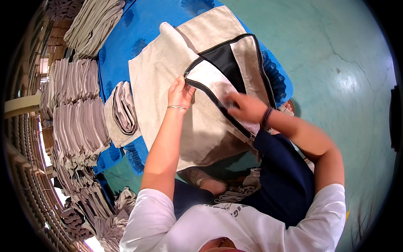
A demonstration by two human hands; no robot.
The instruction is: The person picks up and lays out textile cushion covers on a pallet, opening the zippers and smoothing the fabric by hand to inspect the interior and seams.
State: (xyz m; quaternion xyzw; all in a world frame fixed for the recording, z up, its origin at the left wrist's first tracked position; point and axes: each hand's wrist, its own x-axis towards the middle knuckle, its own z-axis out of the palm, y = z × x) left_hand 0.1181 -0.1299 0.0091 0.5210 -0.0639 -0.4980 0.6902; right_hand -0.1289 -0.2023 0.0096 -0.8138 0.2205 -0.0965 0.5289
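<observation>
A beige cloth bag (201,122) with black edge trim and a black lining lies over a blue tarp (142,25) and my lap. My left hand (179,93), with a thin bracelet on the wrist, pinches the black-trimmed edge of the bag's opening at its corner. My right hand (247,107), blurred by motion and wearing a dark wristband, rests on the beige fabric along the trimmed edge; whether it grips the cloth is unclear. A black triangular panel (226,63) shows inside the open bag.
Stacks of folded beige cloth pieces (75,122) line the left side, with another pile (94,25) at the top left. A small folded bundle (121,111) lies beside the bag. Green concrete floor (336,84) spreads to the right. My sandalled foot (205,180) shows below the bag.
</observation>
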